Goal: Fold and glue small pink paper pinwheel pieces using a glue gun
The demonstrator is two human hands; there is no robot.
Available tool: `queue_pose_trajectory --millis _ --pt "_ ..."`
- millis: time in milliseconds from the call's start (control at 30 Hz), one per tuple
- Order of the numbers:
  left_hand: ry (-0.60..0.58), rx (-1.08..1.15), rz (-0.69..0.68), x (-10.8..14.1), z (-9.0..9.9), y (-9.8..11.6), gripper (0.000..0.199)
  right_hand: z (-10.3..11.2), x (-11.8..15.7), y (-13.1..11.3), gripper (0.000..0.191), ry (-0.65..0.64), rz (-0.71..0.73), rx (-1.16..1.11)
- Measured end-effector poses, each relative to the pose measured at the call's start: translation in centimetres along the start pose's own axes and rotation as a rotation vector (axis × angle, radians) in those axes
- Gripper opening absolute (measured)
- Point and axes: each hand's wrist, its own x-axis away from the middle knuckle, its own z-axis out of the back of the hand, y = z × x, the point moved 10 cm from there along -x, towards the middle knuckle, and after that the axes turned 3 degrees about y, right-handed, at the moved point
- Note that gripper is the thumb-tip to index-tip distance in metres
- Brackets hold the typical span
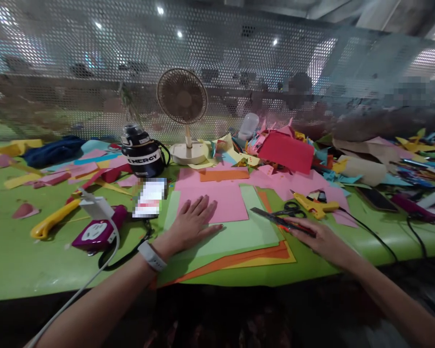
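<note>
My left hand (190, 224) lies flat with its fingers spread, across the left edge of a pink sheet (230, 200) and the pale green paper (246, 234) under it. Orange and yellow sheets (239, 258) stick out below the green one. At the right side of this stack, my right hand (313, 237) is closed around a utility knife (288, 223) with a dark body and some orange-red. Its blade end points left, over the green paper. Black-handled scissors (293, 209) lie just behind the knife.
A yellow glue gun (315, 205) with a black cord lies right of the scissors. Behind the stack stand a fan (183, 96) and a black bottle (143, 154). Left are a phone (150, 198), a purple power strip (99, 232) and white cable. Paper scraps (286, 150) heap at the back.
</note>
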Motion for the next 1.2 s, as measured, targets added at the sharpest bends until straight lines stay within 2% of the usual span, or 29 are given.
queue_pose_trajectory --millis 200,467,700,967,1200 --pt "0.055 0.009 -0.022 0.0 0.0 -0.1 0.075 -0.5 0.2 0.2 0.044 -0.021 0.033 0.028" --pt "0.084 0.037 -0.031 0.1 0.2 -0.3 0.073 -1.1 0.2 -0.3 0.038 -0.037 0.023 -0.07" --pt "0.023 0.018 0.017 0.0 0.0 -0.4 0.076 -0.2 0.1 -0.3 0.04 -0.021 0.0 -0.092" --pt "0.028 0.008 0.004 0.1 0.4 0.0 0.077 -1.1 0.1 0.2 0.041 -0.035 0.034 -0.052" --pt "0.0 0.013 0.02 0.1 0.3 -0.1 0.077 -1.9 -1.3 -1.1 0.052 -0.162 0.124 0.055"
